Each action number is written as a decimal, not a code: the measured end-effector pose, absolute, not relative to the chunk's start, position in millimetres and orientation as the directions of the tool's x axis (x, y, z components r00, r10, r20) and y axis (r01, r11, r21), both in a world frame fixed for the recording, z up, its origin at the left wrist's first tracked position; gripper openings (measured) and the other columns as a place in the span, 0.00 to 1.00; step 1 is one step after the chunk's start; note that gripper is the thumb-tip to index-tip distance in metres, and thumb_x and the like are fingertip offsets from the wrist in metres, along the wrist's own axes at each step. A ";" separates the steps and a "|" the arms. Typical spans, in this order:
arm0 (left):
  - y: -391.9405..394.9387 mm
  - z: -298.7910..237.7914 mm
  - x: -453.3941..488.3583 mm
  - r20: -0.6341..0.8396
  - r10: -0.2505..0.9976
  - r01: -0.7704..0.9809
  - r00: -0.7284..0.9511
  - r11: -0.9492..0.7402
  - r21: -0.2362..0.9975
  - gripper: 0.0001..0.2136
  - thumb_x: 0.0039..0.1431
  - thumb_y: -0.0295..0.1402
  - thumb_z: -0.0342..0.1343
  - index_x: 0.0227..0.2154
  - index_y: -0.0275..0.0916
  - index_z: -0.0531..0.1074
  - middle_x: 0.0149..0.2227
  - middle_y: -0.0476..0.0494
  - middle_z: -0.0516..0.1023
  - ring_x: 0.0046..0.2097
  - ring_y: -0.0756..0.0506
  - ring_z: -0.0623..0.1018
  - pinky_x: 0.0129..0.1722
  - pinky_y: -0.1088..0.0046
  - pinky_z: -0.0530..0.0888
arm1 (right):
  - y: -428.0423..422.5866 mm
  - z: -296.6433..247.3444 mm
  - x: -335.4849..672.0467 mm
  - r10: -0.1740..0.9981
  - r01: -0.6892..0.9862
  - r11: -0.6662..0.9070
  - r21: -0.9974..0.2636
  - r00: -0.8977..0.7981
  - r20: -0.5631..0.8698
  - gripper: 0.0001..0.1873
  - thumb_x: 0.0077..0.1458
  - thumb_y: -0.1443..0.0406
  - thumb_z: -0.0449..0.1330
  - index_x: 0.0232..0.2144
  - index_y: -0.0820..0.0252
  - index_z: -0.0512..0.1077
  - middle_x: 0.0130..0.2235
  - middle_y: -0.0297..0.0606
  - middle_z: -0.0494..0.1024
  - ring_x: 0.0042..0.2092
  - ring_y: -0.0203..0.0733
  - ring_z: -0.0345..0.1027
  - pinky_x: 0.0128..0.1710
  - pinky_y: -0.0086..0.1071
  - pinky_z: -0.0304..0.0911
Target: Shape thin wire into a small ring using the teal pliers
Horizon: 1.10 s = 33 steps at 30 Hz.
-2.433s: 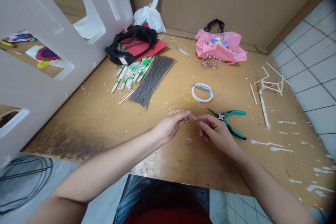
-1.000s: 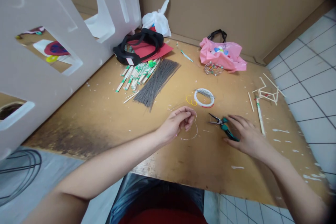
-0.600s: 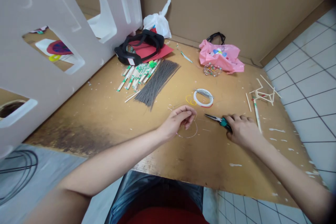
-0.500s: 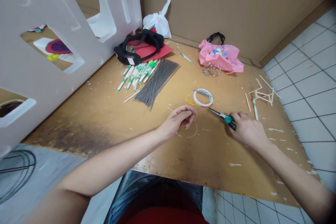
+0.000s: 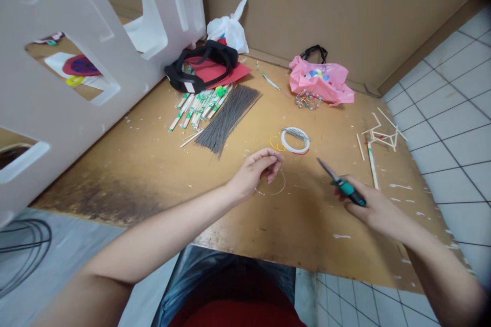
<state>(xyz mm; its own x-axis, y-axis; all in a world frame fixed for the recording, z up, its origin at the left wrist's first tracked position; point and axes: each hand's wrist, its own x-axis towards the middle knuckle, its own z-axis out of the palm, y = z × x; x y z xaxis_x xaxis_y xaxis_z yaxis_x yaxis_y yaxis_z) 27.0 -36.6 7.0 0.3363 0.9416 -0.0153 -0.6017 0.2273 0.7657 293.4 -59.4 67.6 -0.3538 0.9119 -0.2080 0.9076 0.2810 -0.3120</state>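
My left hand (image 5: 264, 168) pinches a thin wire (image 5: 284, 184) that curves down in a loop below the fingers. To the right, my right hand (image 5: 360, 199) is wrapped round a pair of pliers (image 5: 347, 190) with green and black handles, their narrow jaws pointing up and left. The pliers and the wire are apart. Just beyond my left hand lie a white ring (image 5: 283, 141) with grey wires across it and a curled yellow wire (image 5: 274, 144). A bit of red shows along the ring's near edge.
Grey wires (image 5: 230, 120) lie bunched beside paper-wrapped chopsticks (image 5: 187, 112), under a black headset strap (image 5: 199, 84) and red paper. A pink bag (image 5: 339, 84) and beaded wire piece (image 5: 308, 100) sit behind. Joined sticks (image 5: 383, 138) lie right; a white plastic panel (image 5: 146, 66) stands left.
My right hand has lifted and turned the pliers, so their side now faces up. My left hand has barely shifted and still pinches the wire.
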 end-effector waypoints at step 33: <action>-37.4 6.8 26.2 -0.019 0.931 -0.582 0.364 0.243 0.776 0.05 0.52 0.31 0.52 0.28 0.34 0.69 0.19 0.53 0.65 0.18 0.56 0.62 0.18 0.80 0.57 | -63.0 48.2 252.6 0.898 0.915 0.373 -0.155 -0.398 -0.189 0.15 0.43 0.68 0.52 0.38 0.57 0.67 0.34 0.39 0.76 0.33 0.44 0.69 0.31 0.32 0.59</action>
<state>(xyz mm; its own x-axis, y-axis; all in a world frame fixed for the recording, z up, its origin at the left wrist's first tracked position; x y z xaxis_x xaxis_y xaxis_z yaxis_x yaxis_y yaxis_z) 26.2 -37.4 6.8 0.3640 0.9312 -0.0191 -0.5815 0.2433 0.7763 252.6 -63.0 48.2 -0.3981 0.8977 -0.1890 0.9148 0.3730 -0.1549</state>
